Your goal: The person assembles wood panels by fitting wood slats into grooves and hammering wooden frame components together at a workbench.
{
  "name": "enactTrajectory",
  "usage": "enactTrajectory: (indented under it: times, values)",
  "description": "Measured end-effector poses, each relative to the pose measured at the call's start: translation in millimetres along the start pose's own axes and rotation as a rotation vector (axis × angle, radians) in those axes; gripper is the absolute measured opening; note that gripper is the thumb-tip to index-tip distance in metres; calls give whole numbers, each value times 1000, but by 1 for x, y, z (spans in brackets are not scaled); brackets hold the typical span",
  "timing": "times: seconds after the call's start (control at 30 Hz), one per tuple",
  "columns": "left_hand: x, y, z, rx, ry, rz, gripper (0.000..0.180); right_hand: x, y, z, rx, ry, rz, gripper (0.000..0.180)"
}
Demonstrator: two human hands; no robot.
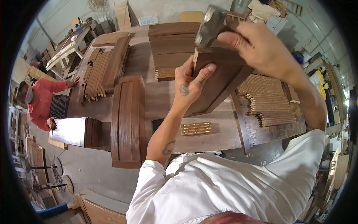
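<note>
My left hand (191,80), just past twelve o'clock from the middle of my view, grips the end of a dark brown panel (225,80), thumb along the near face and fingers wrapped over the edge. The panel stands tilted on its edge at two o'clock, its lower corner down toward the table (223,141). My right hand (253,43), at one o'clock, is closed tight around a hammer (209,28), with the metal head over the panel's upper corner; I cannot tell whether they touch. At twelve o'clock, beyond my left hand, sits a pile of brown boards (173,43). A long door piece (128,119) lies at nine o'clock, with slats (97,72) past it at ten. A small bundle (196,128) rests near me at five, and a row of sticks (266,100) fills three. Out at nine, a co-worker (43,99) in a pink top has one hand at a white-faced stack (71,131).
</note>
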State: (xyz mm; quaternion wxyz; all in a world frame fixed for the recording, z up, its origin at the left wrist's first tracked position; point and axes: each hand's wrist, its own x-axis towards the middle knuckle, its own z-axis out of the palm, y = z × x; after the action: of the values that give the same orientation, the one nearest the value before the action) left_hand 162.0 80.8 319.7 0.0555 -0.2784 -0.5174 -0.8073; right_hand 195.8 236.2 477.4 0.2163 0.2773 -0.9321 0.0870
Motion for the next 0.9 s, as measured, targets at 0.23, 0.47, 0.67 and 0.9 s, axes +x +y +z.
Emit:
enactTrajectory:
  times: [0.23, 0.47, 0.67, 0.9]
  values:
    - [2, -3, 3, -8, 6, -44, 26, -20, 27, -1, -126, 9, -35, 31]
    - [3, -9, 3, -1, 6, -22, 28, -40, 48, -34, -84, 77, 146, 34]
    - [8, -9, 2, -5, 27, 17, 30, -56, 60, -47, -113, 98, 279, 32]
    - [4, -11, 0, 74, 37, 15, 32, -63, 77, -30, -125, 5, 81, 32]
